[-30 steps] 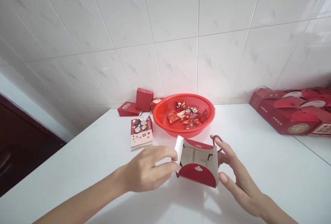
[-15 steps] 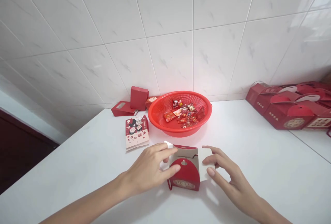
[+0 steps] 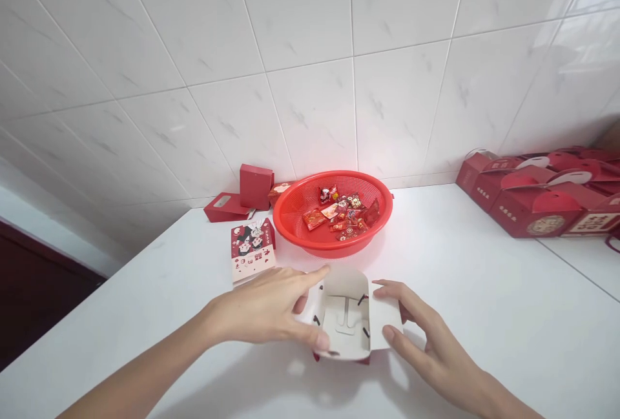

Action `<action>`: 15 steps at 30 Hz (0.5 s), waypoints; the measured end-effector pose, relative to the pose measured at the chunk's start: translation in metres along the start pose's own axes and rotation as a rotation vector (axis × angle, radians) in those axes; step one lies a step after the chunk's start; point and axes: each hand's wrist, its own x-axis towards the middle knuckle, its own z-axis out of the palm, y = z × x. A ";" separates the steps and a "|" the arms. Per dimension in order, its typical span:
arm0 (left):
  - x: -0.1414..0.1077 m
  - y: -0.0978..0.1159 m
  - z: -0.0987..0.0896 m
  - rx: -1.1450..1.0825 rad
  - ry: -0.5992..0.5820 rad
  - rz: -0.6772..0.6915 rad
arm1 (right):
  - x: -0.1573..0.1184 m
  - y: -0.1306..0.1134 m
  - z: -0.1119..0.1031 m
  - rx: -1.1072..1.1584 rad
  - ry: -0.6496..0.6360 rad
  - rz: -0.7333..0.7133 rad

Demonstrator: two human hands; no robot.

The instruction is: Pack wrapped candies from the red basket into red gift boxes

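Observation:
A small red cardboard gift box (image 3: 345, 316), white inside, stands open on the table in front of me. Its front and back flaps lean outward, and black cord ends poke through its inner walls. My left hand (image 3: 283, 306) is at the box's left side with fingers spread, the index finger at the back flap and the thumb on the front flap. My right hand (image 3: 411, 322) holds the white right flap (image 3: 384, 316), with its thumb and index finger on it and the other fingers partly hidden.
Behind the box sits a red plastic basket (image 3: 285, 228) with several wrapped sweets (image 3: 346, 215). To its left are a printed carton (image 3: 252, 248) and small red boxes (image 3: 256, 186). Several red handled gift boxes (image 3: 527, 209) stand at right. A tiled wall (image 3: 310, 115) closes the back.
The front and back flaps have swung outward, showing the box's white inside. My left thumb has moved down and the index finger up, spreading apart. My right hand stays at the right flap.

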 end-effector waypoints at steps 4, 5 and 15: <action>0.003 0.005 0.003 0.073 -0.064 -0.019 | -0.001 0.004 0.002 0.008 -0.032 0.038; 0.005 0.006 0.005 0.080 -0.060 -0.023 | -0.001 0.004 0.002 0.009 -0.042 0.051; 0.017 0.006 0.017 0.071 -0.036 0.014 | 0.002 0.002 -0.003 0.035 -0.042 0.158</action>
